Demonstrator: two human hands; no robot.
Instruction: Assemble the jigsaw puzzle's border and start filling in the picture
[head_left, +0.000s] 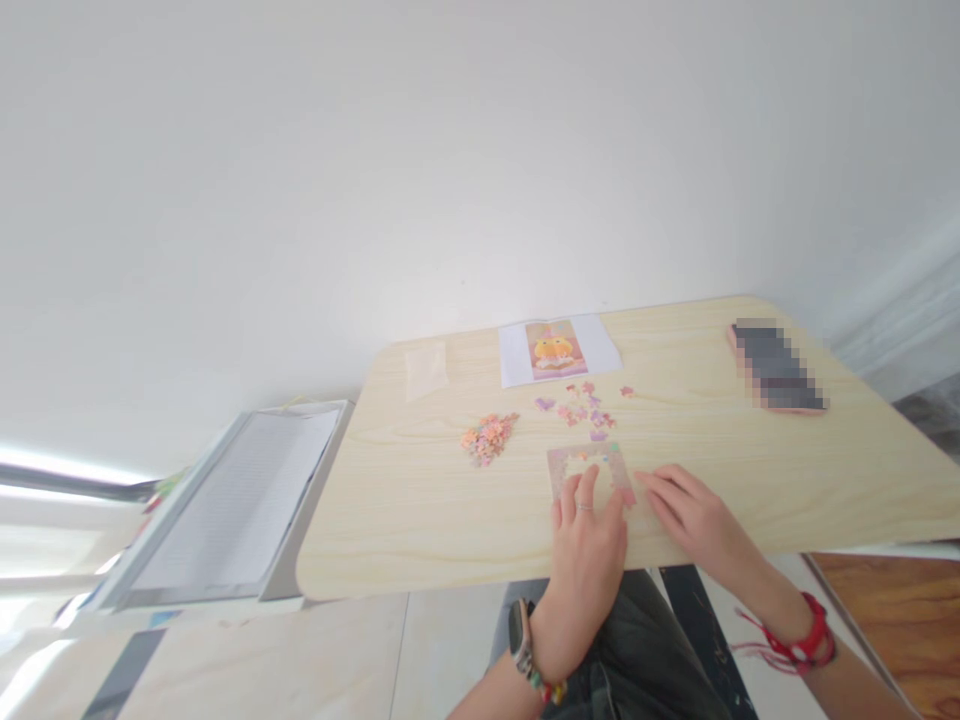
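A small pinkish puzzle frame lies near the front edge of the table, with a pale middle and pieces joined along its border. My left hand rests on its lower part, fingers spread and hiding some of it. Just right of the frame is my right hand, its fingertips pinched together; whatever is between them is too small to make out. Beyond the frame are scattered pink and purple puzzle pieces. A heap of mixed orange and pink puzzle pieces sits farther left.
At the back, a printed sheet carries a picture of a yellow-orange figure. A clear plastic bag lies at the back left, and a phone at the right. Beside the table's left side stands a grey-edged unit with paper on top.
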